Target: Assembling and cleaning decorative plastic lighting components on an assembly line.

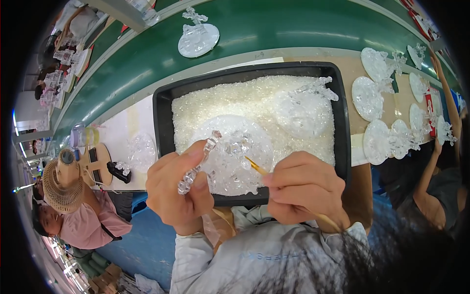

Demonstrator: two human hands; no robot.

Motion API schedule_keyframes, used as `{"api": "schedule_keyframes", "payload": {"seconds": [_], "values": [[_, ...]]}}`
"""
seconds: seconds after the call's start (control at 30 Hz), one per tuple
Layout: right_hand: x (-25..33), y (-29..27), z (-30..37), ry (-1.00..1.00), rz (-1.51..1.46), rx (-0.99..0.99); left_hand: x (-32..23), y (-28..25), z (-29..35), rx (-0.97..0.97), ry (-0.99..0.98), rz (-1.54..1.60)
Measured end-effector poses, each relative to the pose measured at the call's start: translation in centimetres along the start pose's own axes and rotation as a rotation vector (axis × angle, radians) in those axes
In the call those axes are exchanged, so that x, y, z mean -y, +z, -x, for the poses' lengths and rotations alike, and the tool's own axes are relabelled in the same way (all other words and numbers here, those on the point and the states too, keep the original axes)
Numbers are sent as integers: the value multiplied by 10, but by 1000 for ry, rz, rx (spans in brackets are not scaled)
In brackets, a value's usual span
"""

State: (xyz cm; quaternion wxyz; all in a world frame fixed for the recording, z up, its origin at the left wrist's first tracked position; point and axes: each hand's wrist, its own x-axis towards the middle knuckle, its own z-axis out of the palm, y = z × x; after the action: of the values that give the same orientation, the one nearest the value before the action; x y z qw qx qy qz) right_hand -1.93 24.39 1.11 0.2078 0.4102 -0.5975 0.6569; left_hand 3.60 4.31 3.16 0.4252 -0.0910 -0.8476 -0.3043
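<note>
My left hand [179,188] is closed around a clear, knobbly stem [211,143]. It seems joined to a round white disc [267,147] with clear glittering decoration, though the joint is hard to make out. Between the pinched fingers of my right hand [304,188] is a fine paintbrush [255,165], its thin tip pointing left over the disc's decorated middle. Whether the tip touches the surface cannot be told. Beneath the disc, a black tray [342,147] holds clear glittering granules [196,105]. A similar decorated disc [302,115] rests on the granules at the right.
Several more clear ornaments on discs [368,98] stand on the bench to the right. One ornament [198,40] lies on the green conveyor belt [274,29] beyond the tray. A beige fan [63,181] is at the left. Co-workers sit on both sides.
</note>
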Motion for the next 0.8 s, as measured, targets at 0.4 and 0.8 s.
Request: {"api": "schedule_keyframes", "payload": {"seconds": [0.4,0.8], "values": [[1,9,-9,23,-28,180,-1,0,1,-31,1,12],[-1,3,2,18,19,-38,-3,-2,-1,5,10,-30]]}}
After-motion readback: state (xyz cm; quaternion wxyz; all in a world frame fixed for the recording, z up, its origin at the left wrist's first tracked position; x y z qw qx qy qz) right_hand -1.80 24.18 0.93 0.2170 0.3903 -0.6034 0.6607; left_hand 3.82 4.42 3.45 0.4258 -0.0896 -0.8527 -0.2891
